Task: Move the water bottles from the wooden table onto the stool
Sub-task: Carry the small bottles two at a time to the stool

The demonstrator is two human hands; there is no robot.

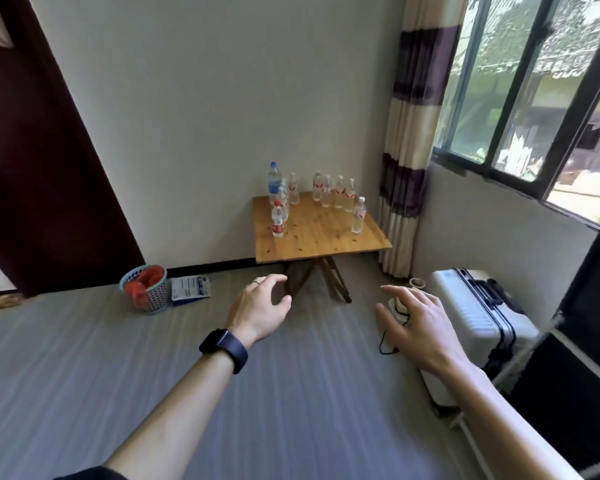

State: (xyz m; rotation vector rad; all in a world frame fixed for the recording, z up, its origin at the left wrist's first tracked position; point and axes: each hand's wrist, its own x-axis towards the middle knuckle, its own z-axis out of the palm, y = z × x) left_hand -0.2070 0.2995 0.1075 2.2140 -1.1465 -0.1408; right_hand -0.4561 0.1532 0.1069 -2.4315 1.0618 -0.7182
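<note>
A small wooden folding table [321, 237] stands against the far wall. Several clear water bottles stand upright on it: a tall blue-capped bottle [274, 181] at the back left, a red-capped bottle [277, 221] at the front left, a row of red-labelled bottles [338, 192] at the back, and one bottle [359, 216] near the right edge. My left hand [262, 306], with a dark watch on the wrist, and my right hand [418, 323] reach forward, fingers apart and holding nothing, well short of the table. No stool is in view.
A white hard-shell suitcase [478, 317] lies on the floor at the right, under the window. A basket with red contents [146, 287] and a blue-white packet [190, 289] sit at the left wall. A small object with a black cord [390, 341] lies near my right hand. A striped curtain [404, 161] hangs beside the table.
</note>
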